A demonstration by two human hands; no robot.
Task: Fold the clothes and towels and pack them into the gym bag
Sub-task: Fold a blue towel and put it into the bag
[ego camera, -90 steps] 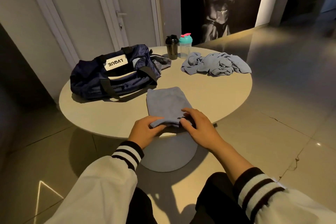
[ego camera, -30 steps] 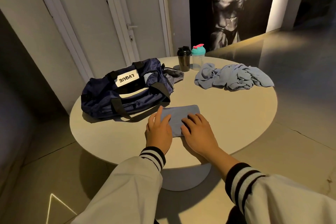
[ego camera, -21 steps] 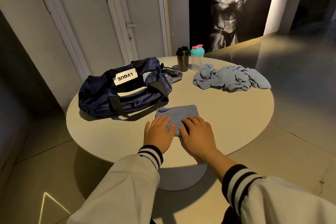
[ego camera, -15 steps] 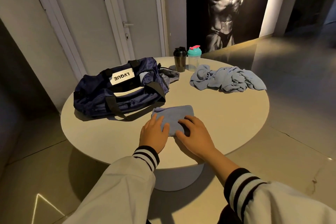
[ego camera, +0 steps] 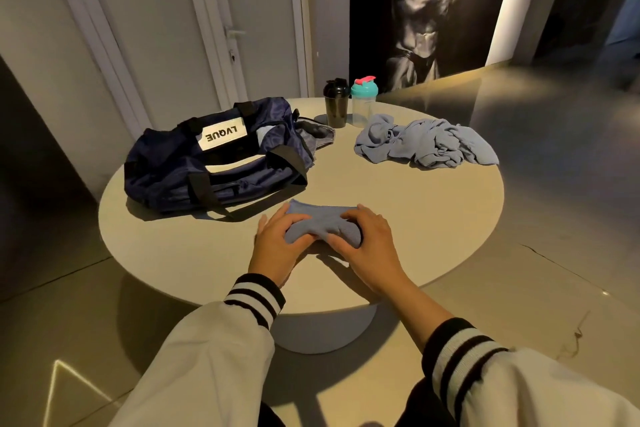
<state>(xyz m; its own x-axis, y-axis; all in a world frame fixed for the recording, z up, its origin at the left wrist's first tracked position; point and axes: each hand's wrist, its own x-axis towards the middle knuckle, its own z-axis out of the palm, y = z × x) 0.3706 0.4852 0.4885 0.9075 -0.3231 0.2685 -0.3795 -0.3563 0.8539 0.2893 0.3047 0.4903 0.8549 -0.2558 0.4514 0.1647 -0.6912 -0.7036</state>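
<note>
We hold the folded blue towel [ego camera: 323, 224] at the near middle of the round table [ego camera: 415, 211], one hand at each end. Our left hand [ego camera: 277, 243] curls round the towel's left end, with the fingers over the top and the thumb at the near edge. Our right hand [ego camera: 372, 243] clamps the right end in the same way, its fingers bent over the cloth. The towel bunches between the two grips and its near edge looks raised off the table; we cannot tell whether the far edge touches the surface.

The navy bag [ego camera: 214, 163] lies just beyond the towel to the left, on its side, with black straps and a white label facing up. Its near strap trails onto the table close to the towel's far left corner.

A pile [ego camera: 426, 144] of crumpled blue cloth sits at the far right of the table, well apart from our hands. Behind it, near the far edge, a black bottle [ego camera: 336, 107] and a clear bottle [ego camera: 363, 104] with a teal lid stand upright side by side.
</note>
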